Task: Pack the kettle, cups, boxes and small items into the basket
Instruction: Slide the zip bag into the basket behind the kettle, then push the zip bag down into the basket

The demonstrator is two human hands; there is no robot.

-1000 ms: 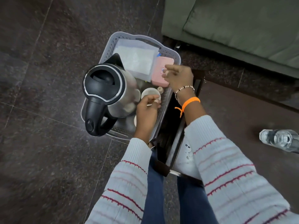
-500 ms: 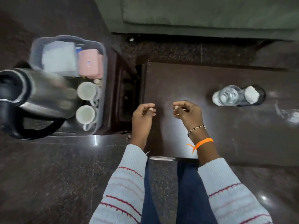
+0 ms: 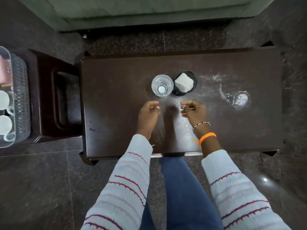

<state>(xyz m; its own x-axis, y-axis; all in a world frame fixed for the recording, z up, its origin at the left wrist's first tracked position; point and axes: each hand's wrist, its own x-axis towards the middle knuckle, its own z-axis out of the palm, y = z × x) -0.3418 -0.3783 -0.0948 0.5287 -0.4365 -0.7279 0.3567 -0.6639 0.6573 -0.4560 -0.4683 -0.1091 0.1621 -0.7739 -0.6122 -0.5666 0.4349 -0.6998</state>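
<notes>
Dark wooden table (image 3: 116,97) carries a water bottle (image 3: 162,85) beside a black holder (image 3: 184,83). Left hand (image 3: 148,114) and right hand (image 3: 194,111) hover loosely curled, holding nothing; basket (image 3: 20,103) is at the left.

A pale, perforated plastic basket (image 3: 21,103) sits at the far left edge of the view on a dark stool, cut off by the frame. Inside it, two white cups (image 3: 4,100) stand upright one behind the other, mouths up, the nearer one's handle pointing toward the basket's near end; a pink box (image 3: 5,73) lies beyond them. On the dark counter (image 3: 116,80), well apart from the basket, a clear water bottle (image 3: 162,85) stands upright, touching a round black holder (image 3: 185,83) with white folded tissue inside
</notes>
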